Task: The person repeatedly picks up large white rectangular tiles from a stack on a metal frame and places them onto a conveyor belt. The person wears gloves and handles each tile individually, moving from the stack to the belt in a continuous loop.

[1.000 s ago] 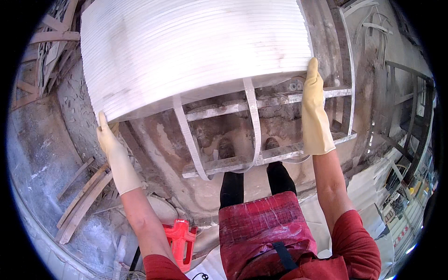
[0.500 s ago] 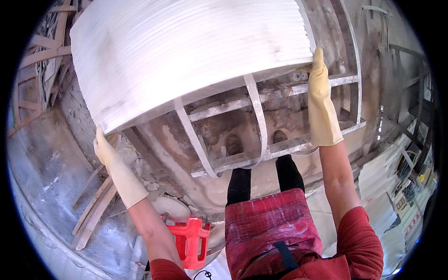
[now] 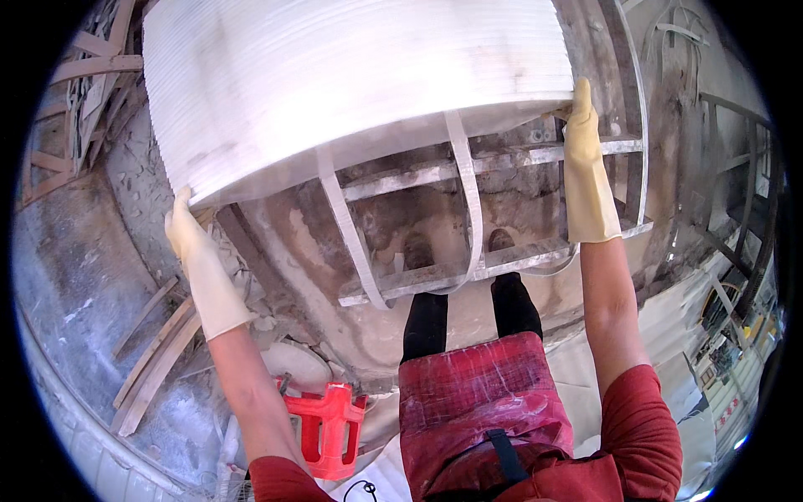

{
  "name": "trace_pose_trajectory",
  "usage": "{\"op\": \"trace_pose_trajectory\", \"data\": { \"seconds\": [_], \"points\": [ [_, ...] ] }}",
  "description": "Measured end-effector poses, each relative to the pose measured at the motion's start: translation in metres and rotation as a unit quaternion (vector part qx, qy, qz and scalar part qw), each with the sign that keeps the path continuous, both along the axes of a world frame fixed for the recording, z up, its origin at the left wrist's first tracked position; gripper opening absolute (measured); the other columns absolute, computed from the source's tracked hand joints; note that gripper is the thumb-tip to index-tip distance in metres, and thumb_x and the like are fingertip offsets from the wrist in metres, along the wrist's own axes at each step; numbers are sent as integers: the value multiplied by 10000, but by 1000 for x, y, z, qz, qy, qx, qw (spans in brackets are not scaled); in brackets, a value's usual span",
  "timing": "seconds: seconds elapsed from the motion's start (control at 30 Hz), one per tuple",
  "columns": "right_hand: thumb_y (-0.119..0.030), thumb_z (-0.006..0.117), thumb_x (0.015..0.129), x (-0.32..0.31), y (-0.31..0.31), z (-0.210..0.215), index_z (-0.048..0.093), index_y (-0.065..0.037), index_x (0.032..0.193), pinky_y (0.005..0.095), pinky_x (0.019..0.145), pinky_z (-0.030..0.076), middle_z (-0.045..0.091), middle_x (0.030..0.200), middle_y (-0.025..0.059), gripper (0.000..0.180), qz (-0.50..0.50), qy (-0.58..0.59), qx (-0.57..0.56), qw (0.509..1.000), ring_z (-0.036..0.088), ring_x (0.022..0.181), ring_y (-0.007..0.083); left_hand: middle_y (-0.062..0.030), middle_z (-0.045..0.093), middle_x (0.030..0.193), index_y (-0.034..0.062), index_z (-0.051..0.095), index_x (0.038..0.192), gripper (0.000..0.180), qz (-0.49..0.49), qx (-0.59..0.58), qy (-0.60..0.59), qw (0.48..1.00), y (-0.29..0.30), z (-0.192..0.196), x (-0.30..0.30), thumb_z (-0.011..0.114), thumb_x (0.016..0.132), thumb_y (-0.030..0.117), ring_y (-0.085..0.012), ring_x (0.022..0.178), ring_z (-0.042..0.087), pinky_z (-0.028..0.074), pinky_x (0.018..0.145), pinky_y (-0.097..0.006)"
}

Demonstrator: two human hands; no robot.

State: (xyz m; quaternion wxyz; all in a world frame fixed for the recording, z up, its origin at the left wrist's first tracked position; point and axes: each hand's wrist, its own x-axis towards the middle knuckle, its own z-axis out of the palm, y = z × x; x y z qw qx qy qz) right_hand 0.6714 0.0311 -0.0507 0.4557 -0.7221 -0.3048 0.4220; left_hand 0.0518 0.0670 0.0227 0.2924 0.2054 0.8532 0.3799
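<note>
Stack of white, layered-looking sheets [image 3: 360, 75] is filling the top of the head view, its near edge overhanging the open part of a metal frame [image 3: 397, 181]. Left hand [image 3: 188, 230], in a pale rubber glove, is touching the near-left corner, thumb side showing. Right hand [image 3: 583, 138], gloved the same, is touching the near-right corner, fingertip pointing up along the side. Remaining fingers are hiding behind the edges, so can't tell if either grip is closing or just pressing flat. Wide spacing is probably keeping the load level and the layers squared; gloves are likely guarding against rough edges and slip.

Two pale straps [image 3: 347, 222] are running from under the near edge down across the frame bars, presumably placed there for binding. Shoes [image 3: 418, 251] are poking in past the front bar, seemingly to let the body stand close. Red plastic piece [image 3: 333, 427] and wooden strips [image 3: 159, 368] are lying off left, out of the footwork.
</note>
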Motion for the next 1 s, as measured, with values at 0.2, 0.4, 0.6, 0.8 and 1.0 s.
{"op": "trace_pose_trajectory", "data": {
  "seconds": [0.2, 0.4, 0.6, 0.8, 1.0],
  "points": [
    [-671, 406, 998, 1, 0, 8, 648, 85, 1165, 379, 933, 445, 681, 1044, 163, 812, 36, 4, -7, 999, 621, 948, 226, -223, 656, 1032, -115, 577, 1178, 619, -16, -16, 1, 1000, -2, 2, -6, 759, 808, 347, -292, 813, 690, 564, 751, -382],
    [-654, 362, 1022, 12, 0, -3, 653, 56, 1170, 375, 901, 498, 702, 1043, 149, 782, 47, -21, -24, 998, 646, 925, 229, -230, 654, 1027, -121, 575, 1178, 628, -13, 16, -15, 1000, -2, -1, -2, 764, 814, 354, -317, 790, 690, 571, 743, -389],
    [-665, 369, 1016, 14, -1, -5, 651, 56, 1184, 373, 895, 494, 705, 1044, 137, 792, 58, -23, -32, 998, 645, 919, 216, -210, 651, 924, -98, 598, 1167, 632, -7, 13, -24, 1000, -4, -4, -9, 785, 802, 383, -335, 779, 694, 589, 745, -393],
    [-678, 372, 1007, 14, -1, -5, 658, 43, 1181, 375, 909, 479, 707, 1039, 127, 795, 41, -17, -36, 998, 641, 917, 208, -212, 653, 975, -105, 607, 1141, 604, -2, 20, -22, 1000, -4, -4, -4, 772, 814, 375, -302, 782, 683, 580, 733, -374],
    [-700, 368, 996, 16, -2, -8, 648, 30, 1216, 376, 919, 476, 704, 1062, 133, 812, 42, -16, -27, 999, 642, 926, 213, -199, 647, 1069, -93, 611, 1141, 592, -7, 27, -6, 1000, -8, 2, 2, 767, 825, 383, -265, 864, 669, 555, 749, -350]
  ]
}}
